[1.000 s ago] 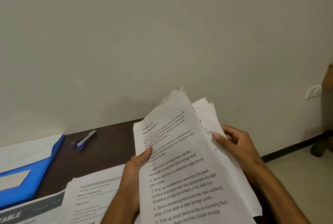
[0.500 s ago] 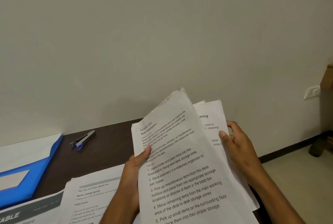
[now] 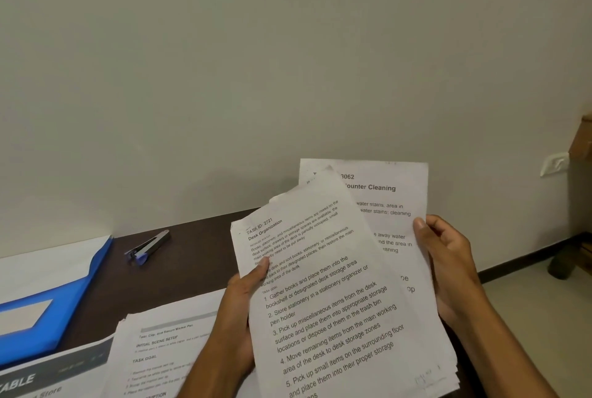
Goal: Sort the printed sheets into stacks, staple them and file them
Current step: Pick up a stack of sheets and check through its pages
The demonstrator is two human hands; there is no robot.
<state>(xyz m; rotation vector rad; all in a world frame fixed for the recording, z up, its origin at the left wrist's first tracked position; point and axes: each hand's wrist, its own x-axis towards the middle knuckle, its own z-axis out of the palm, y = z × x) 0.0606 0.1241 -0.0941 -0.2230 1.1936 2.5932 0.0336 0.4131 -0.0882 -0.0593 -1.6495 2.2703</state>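
Observation:
I hold a bundle of printed sheets above the dark desk (image 3: 192, 256). My left hand (image 3: 238, 311) grips the front sheet (image 3: 326, 301), headed "Desk Organization", with the thumb on its left edge. My right hand (image 3: 448, 263) pinches the right edge of a sheet behind it (image 3: 390, 205), headed "Counter Cleaning", which stands higher than the front one. More sheets lie under these in the bundle. A small stapler (image 3: 149, 247) lies on the desk at the back left. A blue file folder (image 3: 48, 311) lies open at the left.
A stack of printed sheets (image 3: 160, 356) lies on the desk under my left forearm, with another printed page (image 3: 48, 375) beside it at the lower left. A plain wall rises behind the desk. Floor and a wall socket (image 3: 554, 163) show at the right.
My right hand has drawn the back sheet up and to the right, so its heading now shows. The left hand and the front sheet have hardly moved.

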